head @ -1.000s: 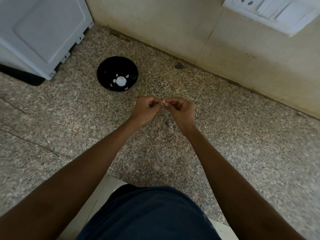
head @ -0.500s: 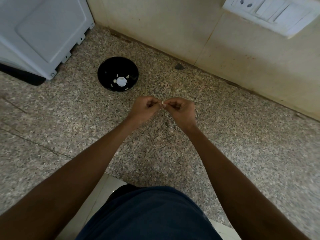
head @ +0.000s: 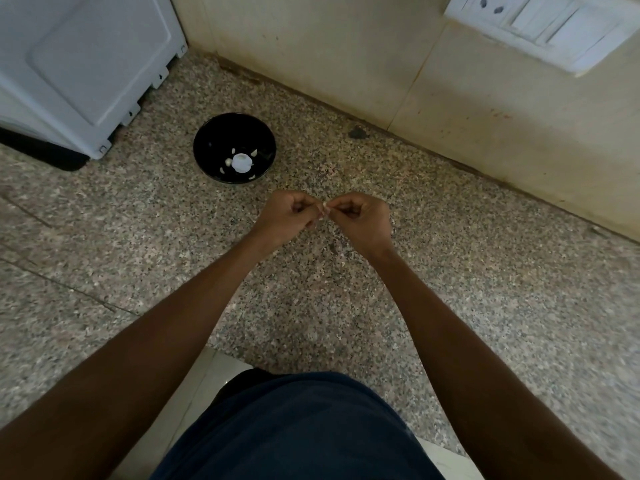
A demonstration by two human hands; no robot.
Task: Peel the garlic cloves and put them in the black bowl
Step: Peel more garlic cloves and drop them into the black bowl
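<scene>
- The person stands at a speckled granite countertop [head: 450, 289], both bare forearms stretched forward over it.
- The left hand [head: 289, 216] and right hand [head: 363, 220] meet knuckle to knuckle above the middle of the countertop, fingers of both curled inward.
- Between the two sets of fingertips sits a small pale garlic clove [head: 324, 206]; only a sliver of it shows, pinched from the left by the left hand and from the right by the right hand.
- Whether any skin is loose on that clove is too small to tell.
- The black bowl [head: 211, 147] rests on the countertop toward the back edge, up and to the left of the hands and apart from them, nearer the left hand.
- Inside the bowl lie a white round piece, seemingly the rest of the garlic head [head: 240, 162], and a few small pale cloves [head: 254, 153] scattered around it near the bottom.
- A white appliance [head: 86, 64] fills the back left corner of the countertop, with a dark base under it.
- A cream tiled wall [head: 346, 57] rises along the back edge, and a white switchboard [head: 540, 26] is fixed to it at the upper right.
- A small dark speck [head: 357, 132] lies at the back edge where the countertop joins the wall.
- The person's dark blue garment [head: 304, 431] shows at the near edge, between the arms.
</scene>
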